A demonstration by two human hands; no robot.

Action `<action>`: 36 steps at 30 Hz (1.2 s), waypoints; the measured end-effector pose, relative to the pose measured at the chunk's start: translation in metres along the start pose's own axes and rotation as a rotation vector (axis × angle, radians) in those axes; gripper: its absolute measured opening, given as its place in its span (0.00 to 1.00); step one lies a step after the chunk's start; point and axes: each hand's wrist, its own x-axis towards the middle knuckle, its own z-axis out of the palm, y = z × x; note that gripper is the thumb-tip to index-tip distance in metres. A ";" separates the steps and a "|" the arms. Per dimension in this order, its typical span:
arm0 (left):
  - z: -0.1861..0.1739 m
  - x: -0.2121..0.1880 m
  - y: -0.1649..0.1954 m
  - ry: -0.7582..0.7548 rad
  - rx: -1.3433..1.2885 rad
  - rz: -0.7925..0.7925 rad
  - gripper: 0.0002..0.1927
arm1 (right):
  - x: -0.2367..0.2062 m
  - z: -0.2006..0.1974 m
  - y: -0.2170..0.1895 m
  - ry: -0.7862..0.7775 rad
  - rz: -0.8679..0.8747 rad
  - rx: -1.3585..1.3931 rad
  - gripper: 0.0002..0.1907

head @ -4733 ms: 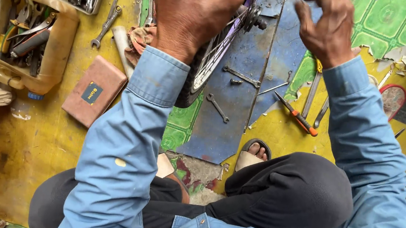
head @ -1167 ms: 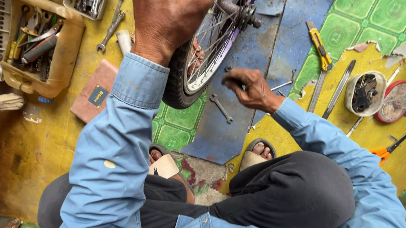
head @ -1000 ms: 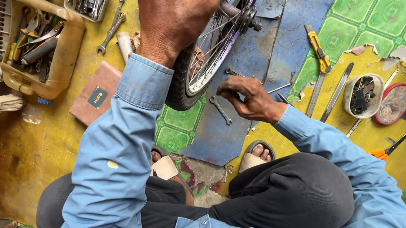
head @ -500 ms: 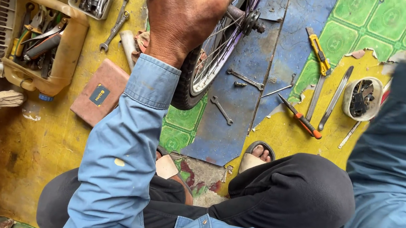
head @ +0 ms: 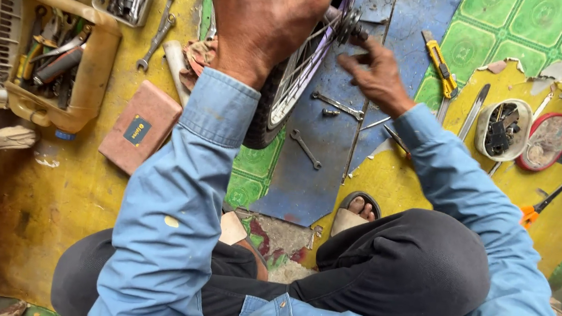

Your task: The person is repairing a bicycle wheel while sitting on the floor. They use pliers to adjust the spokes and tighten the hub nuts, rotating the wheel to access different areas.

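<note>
Left hand (head: 262, 21) clenched on the wheel (head: 279, 97); right hand (head: 376, 75) fingers pinch its axle (head: 350, 25). A slip could tip the wheel onto the wrenches (head: 324, 124) below.

The person wears a light blue long-sleeved shirt (head: 176, 189) with buttoned cuffs, small buttons down its front and a small pale fleck on the left sleeve. The trousers (head: 406, 271) are dark, near black. One foot shows in a dark open sandal (head: 354, 212), toes bare.
</note>
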 end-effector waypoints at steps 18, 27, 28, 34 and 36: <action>-0.001 0.000 0.010 0.036 -0.085 -0.137 0.21 | 0.019 -0.019 0.027 0.299 -0.131 -0.287 0.11; -0.006 0.004 0.032 0.052 -0.167 -0.253 0.25 | 0.066 -0.051 -0.006 0.214 -0.050 0.235 0.11; -0.005 0.005 0.034 0.025 -0.178 -0.262 0.24 | 0.063 -0.051 -0.009 0.210 0.065 0.417 0.10; -0.006 0.004 0.031 -0.051 -0.222 -0.327 0.21 | 0.043 -0.061 0.008 0.070 0.260 1.177 0.08; -0.005 0.004 0.028 -0.032 -0.189 -0.280 0.21 | 0.042 -0.060 0.022 0.064 0.243 1.236 0.10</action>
